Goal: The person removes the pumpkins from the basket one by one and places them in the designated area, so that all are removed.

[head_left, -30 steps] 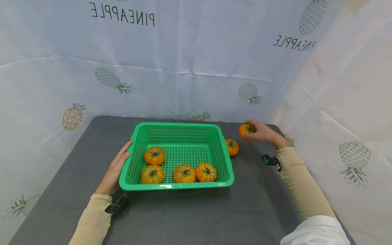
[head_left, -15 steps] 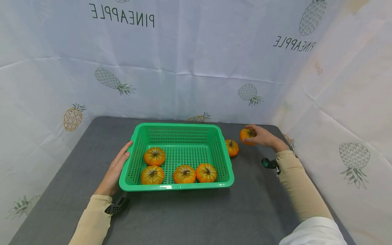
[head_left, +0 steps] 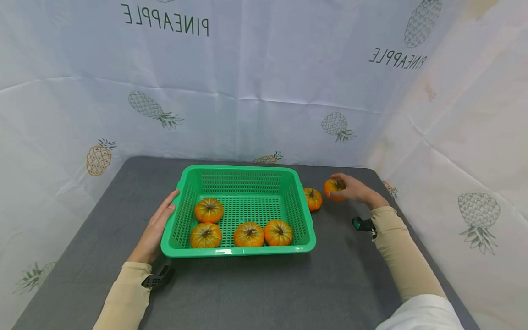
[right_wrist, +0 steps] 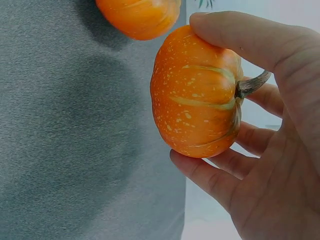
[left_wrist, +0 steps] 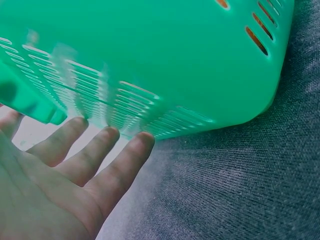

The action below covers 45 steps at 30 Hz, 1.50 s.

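Note:
A small orange pumpkin [head_left: 334, 189] is gripped by my right hand [head_left: 355, 189]. In the right wrist view the thumb and fingers hold that pumpkin [right_wrist: 195, 100] at opposite sides, its stem toward the palm; its shadow lies apart from it on the cloth. Another pumpkin [head_left: 313, 200] rests against the right outer side of a green plastic basket [head_left: 237, 251]. Several similar pumpkins [head_left: 208, 211] sit inside the basket, along the left and front. My left hand [head_left: 155, 229] rests at the basket's left side. In the left wrist view its fingers [left_wrist: 122, 167] extend nearly straight to the slotted wall [left_wrist: 165, 65].
A dark grey cloth [head_left: 255, 293] covers the table. A white curtain [head_left: 280, 59] printed with pineapples hangs behind the back edge and along the sides. Black straps [head_left: 363, 221] are on both wrists.
My right hand has come down and slightly nearer with the pumpkin in its grip, now close beside the other pumpkin outside the basket. My left hand and the basket have stayed put.

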Each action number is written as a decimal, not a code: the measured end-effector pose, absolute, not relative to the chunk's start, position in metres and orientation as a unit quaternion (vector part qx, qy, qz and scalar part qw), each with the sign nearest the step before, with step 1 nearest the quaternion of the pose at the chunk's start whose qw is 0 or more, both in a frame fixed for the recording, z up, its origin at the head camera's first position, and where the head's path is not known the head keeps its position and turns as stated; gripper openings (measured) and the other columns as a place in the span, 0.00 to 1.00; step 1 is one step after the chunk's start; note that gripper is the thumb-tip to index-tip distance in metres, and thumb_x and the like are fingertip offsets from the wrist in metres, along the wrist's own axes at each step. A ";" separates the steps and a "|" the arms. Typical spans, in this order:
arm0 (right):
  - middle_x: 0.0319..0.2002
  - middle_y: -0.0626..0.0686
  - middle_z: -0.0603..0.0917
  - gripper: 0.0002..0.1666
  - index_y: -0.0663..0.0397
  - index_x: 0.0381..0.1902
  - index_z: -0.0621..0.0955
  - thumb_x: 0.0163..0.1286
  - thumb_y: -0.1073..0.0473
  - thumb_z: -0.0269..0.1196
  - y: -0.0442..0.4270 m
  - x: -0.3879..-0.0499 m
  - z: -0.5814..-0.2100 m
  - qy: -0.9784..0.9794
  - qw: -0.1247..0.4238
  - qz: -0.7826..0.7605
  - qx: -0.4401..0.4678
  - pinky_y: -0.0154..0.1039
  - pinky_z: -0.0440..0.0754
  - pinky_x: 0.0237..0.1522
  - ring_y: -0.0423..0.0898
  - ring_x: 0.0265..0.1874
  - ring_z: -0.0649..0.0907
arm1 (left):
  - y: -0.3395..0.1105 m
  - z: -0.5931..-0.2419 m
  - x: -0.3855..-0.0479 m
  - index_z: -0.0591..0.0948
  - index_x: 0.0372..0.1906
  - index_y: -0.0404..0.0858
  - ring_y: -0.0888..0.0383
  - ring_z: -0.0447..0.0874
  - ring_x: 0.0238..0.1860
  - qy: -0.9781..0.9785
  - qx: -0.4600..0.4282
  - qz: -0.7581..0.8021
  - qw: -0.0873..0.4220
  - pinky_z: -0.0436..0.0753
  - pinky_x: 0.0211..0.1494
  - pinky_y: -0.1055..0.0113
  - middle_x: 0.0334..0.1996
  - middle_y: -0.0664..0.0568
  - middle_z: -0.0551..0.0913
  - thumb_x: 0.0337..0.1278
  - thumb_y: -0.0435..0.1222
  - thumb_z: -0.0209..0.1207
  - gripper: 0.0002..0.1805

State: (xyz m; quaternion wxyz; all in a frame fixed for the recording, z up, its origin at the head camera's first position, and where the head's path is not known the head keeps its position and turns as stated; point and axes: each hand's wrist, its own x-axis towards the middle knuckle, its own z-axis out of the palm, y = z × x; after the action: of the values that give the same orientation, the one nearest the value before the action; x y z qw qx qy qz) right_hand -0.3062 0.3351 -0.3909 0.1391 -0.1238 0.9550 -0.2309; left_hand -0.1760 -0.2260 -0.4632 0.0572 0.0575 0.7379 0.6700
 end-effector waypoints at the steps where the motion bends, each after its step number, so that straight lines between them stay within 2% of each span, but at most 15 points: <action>1: 0.67 0.71 0.70 0.44 0.63 0.77 0.61 0.72 0.49 0.64 0.335 -0.306 -0.392 0.955 0.140 -0.231 -0.123 0.64 0.74 0.60 0.67 0.62 0.73 | -0.226 -0.463 -0.176 0.46 0.82 0.63 0.69 0.70 0.61 0.738 0.057 0.670 0.057 0.81 0.52 0.71 0.82 0.42 0.45 0.81 0.57 0.36 0.32; 12: 0.70 0.72 0.66 0.44 0.64 0.77 0.61 0.73 0.49 0.64 0.340 -0.307 -0.406 0.952 0.148 -0.238 -0.123 0.66 0.71 0.63 0.69 0.66 0.70 | -0.225 -0.463 -0.176 0.46 0.82 0.63 0.66 0.69 0.63 0.737 0.055 0.671 0.058 0.81 0.53 0.72 0.82 0.43 0.45 0.81 0.57 0.36 0.32; 28: 0.73 0.74 0.62 0.46 0.67 0.77 0.59 0.72 0.49 0.65 0.340 -0.305 -0.417 0.948 0.167 -0.246 -0.115 0.69 0.67 0.66 0.74 0.70 0.64 | -0.226 -0.464 -0.176 0.46 0.82 0.63 0.67 0.71 0.62 0.736 0.062 0.672 0.056 0.81 0.52 0.71 0.82 0.42 0.45 0.81 0.56 0.36 0.32; 45: 0.73 0.75 0.62 0.46 0.67 0.77 0.59 0.73 0.48 0.64 0.348 -0.302 -0.427 0.947 0.174 -0.248 -0.107 0.69 0.67 0.67 0.73 0.70 0.64 | -0.226 -0.465 -0.176 0.46 0.82 0.62 0.67 0.69 0.63 0.732 0.069 0.676 0.056 0.81 0.53 0.71 0.83 0.43 0.43 0.82 0.56 0.36 0.32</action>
State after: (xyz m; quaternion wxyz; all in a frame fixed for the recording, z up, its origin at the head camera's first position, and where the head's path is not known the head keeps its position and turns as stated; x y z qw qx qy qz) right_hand -0.3024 0.3480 -0.4272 0.1743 -0.1065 0.9470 -0.2478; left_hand -0.1757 -0.2263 -0.4648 0.0556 0.0691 0.7317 0.6758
